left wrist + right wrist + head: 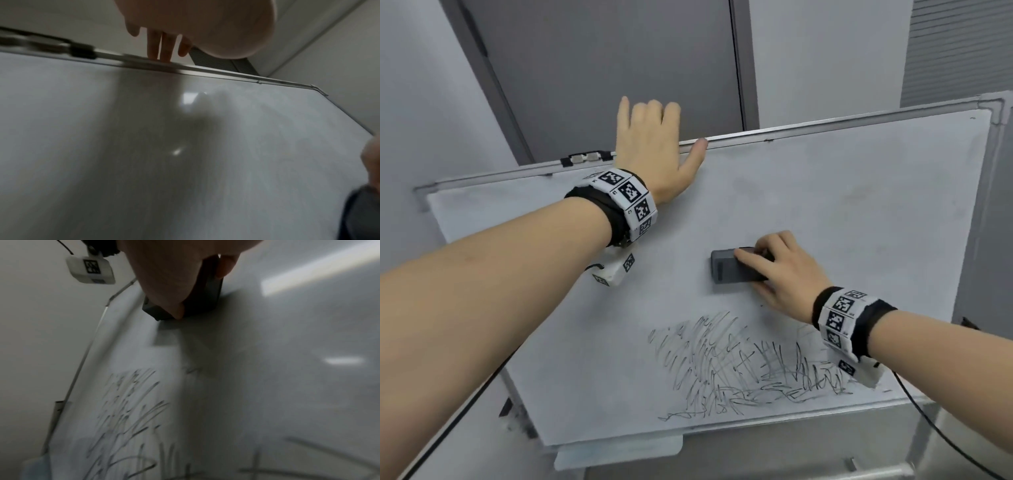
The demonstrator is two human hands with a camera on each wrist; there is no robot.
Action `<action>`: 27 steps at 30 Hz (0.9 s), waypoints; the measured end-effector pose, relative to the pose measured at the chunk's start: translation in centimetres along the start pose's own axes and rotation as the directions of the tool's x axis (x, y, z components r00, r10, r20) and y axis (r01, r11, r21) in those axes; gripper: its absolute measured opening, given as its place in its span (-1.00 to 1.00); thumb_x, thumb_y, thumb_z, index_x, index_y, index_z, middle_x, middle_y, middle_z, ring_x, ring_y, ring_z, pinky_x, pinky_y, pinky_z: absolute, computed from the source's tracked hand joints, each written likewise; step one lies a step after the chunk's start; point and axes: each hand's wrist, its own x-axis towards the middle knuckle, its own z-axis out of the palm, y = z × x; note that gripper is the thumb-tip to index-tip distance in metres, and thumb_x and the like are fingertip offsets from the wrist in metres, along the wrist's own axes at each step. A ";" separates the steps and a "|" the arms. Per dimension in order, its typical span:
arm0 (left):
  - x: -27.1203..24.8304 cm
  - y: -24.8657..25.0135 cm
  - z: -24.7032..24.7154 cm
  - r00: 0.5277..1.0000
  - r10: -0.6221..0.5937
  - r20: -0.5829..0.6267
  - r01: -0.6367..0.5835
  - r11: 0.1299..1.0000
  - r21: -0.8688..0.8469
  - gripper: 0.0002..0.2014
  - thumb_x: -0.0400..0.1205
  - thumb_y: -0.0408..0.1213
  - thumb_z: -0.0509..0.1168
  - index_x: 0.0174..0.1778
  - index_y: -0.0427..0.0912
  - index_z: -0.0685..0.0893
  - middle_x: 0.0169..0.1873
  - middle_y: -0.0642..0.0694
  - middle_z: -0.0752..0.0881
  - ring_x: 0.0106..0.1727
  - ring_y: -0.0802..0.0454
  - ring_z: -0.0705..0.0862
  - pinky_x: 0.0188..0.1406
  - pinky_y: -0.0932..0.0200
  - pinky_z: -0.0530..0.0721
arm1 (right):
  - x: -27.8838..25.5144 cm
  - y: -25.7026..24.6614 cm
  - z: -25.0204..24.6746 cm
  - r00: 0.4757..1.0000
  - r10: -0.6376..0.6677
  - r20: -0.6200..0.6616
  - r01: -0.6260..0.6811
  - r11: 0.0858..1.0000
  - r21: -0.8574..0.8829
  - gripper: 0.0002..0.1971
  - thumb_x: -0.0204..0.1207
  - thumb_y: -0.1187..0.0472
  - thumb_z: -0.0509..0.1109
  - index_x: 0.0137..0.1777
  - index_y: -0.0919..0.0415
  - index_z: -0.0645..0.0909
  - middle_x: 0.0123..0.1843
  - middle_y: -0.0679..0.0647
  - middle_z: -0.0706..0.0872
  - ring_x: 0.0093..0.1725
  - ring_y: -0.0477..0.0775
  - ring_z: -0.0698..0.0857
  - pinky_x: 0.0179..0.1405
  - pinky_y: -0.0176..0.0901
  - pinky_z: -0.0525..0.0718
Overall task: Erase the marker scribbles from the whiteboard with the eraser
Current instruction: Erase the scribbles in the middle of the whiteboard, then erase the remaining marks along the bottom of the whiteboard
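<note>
The whiteboard (825,192) tilts before me, black marker scribbles (743,370) crowding its lower middle. My left hand (654,150) drapes over the board's top edge, fingers loosely extended behind the frame, thumb lying along the front, gripping nothing tightly. My right hand (780,274) clasps the dark grey eraser (726,270), fingers curled over it, pressed flat to the board just above the scribbles.
</note>
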 end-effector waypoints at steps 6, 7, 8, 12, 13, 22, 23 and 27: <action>-3.4 -0.5 2.4 0.991 -0.085 0.102 0.085 0.996 0.005 -0.25 0.59 0.32 -0.05 0.37 -0.29 0.47 0.13 -0.26 0.60 0.18 -0.32 0.53 0.56 -0.31 0.25 | -6.2 -3.5 7.3 0.936 -0.221 0.274 0.223 0.974 0.023 -0.36 0.23 0.39 0.46 0.38 0.08 0.58 -0.03 0.13 0.56 -0.03 0.15 0.48 -0.33 -0.06 0.55; -3.4 -0.5 2.6 0.990 -0.095 0.100 0.096 0.995 -0.004 -0.23 0.58 0.34 -0.04 0.41 -0.28 0.46 0.15 -0.25 0.59 0.21 -0.32 0.52 0.60 -0.32 0.19 | -7.4 -3.6 8.0 0.914 -0.247 0.321 0.256 0.966 0.013 -0.37 0.22 0.36 0.48 0.36 0.06 0.59 -0.04 0.11 0.56 -0.04 0.13 0.47 -0.34 -0.07 0.54; -3.3 -0.5 2.6 0.989 -0.101 0.106 0.103 0.995 -0.011 -0.21 0.57 0.35 -0.05 0.43 -0.28 0.45 0.17 -0.24 0.59 0.24 -0.32 0.51 0.61 -0.32 0.16 | -8.4 -3.7 8.5 0.892 -0.265 0.367 0.284 0.959 0.001 -0.38 0.20 0.32 0.50 0.34 0.03 0.60 -0.05 0.09 0.56 -0.05 0.12 0.46 -0.36 -0.08 0.53; -3.2 -0.5 2.9 0.987 -0.117 0.110 0.121 0.992 -0.025 -0.19 0.54 0.38 -0.06 0.42 -0.25 0.46 0.18 -0.21 0.59 0.27 -0.30 0.51 0.63 -0.31 0.14 | -7.9 -4.1 8.5 0.850 -0.320 0.419 0.345 0.938 0.017 -0.37 0.19 0.30 0.47 0.33 0.03 0.56 -0.02 0.11 0.55 -0.04 0.14 0.45 -0.34 -0.04 0.63; -3.2 -0.5 2.9 0.988 -0.121 0.101 0.124 0.992 -0.028 -0.19 0.53 0.38 -0.06 0.42 -0.24 0.47 0.18 -0.20 0.60 0.26 -0.30 0.51 0.61 -0.30 0.16 | -6.5 -4.3 8.1 0.876 -0.306 0.373 0.319 0.947 0.028 -0.39 0.26 0.34 0.38 0.38 0.06 0.56 -0.02 0.13 0.55 -0.05 0.15 0.45 -0.32 -0.03 0.61; -3.5 -1.2 2.0 0.995 -0.086 0.059 0.092 0.990 -0.103 -0.37 0.53 0.29 0.07 0.23 -0.20 0.50 0.06 -0.13 0.63 0.10 -0.23 0.56 0.26 -0.14 0.39 | 2.0 -8.7 7.5 0.969 -0.235 0.076 0.233 0.972 0.042 -0.46 0.41 0.38 0.26 0.43 0.17 0.58 -0.02 0.24 0.57 -0.02 0.29 0.51 -0.24 0.03 0.53; -3.6 -1.4 1.9 0.995 -0.079 0.058 0.085 0.991 -0.108 -0.39 0.53 0.28 0.09 0.21 -0.20 0.51 0.05 -0.13 0.63 0.10 -0.23 0.55 0.25 -0.13 0.39 | 0.2 -8.9 8.6 0.934 -0.324 0.153 0.321 0.946 0.047 -0.47 0.43 0.36 0.20 0.42 0.14 0.57 -0.01 0.22 0.57 -0.01 0.29 0.53 -0.24 0.05 0.55; -3.5 -1.7 1.8 0.996 -0.055 0.073 0.062 0.992 -0.109 -0.41 0.52 0.24 0.10 0.25 -0.17 0.51 0.07 -0.10 0.62 0.12 -0.20 0.54 0.26 -0.08 0.37 | -7.3 -9.4 12.0 0.776 -0.440 0.451 0.492 0.871 0.004 -0.51 0.34 0.21 0.37 0.31 -0.02 0.54 0.01 0.08 0.52 0.02 0.21 0.52 -0.24 -0.02 0.61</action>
